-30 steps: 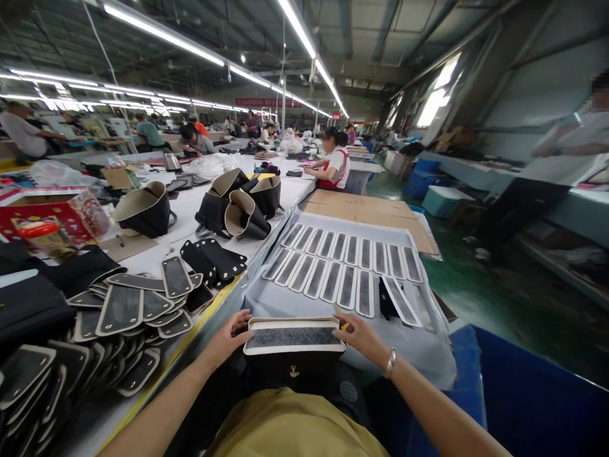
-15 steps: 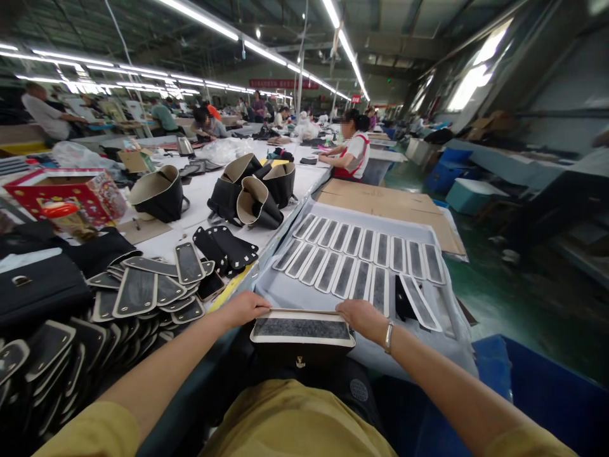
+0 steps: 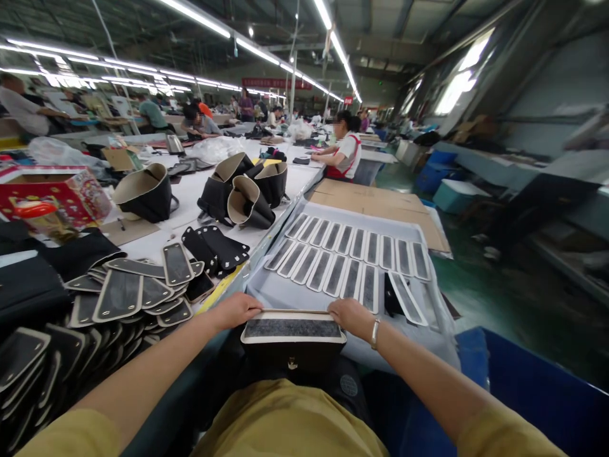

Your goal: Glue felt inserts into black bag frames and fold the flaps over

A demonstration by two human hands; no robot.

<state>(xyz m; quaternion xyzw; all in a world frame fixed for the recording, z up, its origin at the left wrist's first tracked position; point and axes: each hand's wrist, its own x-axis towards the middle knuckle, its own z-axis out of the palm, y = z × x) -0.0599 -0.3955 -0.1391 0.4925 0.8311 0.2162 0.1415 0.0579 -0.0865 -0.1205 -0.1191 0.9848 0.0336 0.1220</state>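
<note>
A black bag (image 3: 271, 355) with a small metal clasp (image 3: 292, 363) rests in front of my body at the near edge of the table. Along its top lies a dark panel (image 3: 294, 328) with a cream border. My left hand (image 3: 238, 309) is closed in a pinch on the left end of the bag's upper edge. At the opposite end of that edge, my right hand (image 3: 351, 315) pinches too, fingers closed. The edge runs straight between both hands. The bag's lower part is dark and hard to make out.
Rows of cream-edged dark panels (image 3: 323, 270) lie on a grey cloth ahead. To the left are heaped flaps with metal studs (image 3: 118, 295) and open black bags (image 3: 250, 203). A blue bin (image 3: 537, 387) stands right. A co-worker (image 3: 345, 152) sits farther along the table.
The whole scene has shifted slightly left in the view. Both hands keep their grip on the bag's upper edge, and the bag has hardly moved relative to me.
</note>
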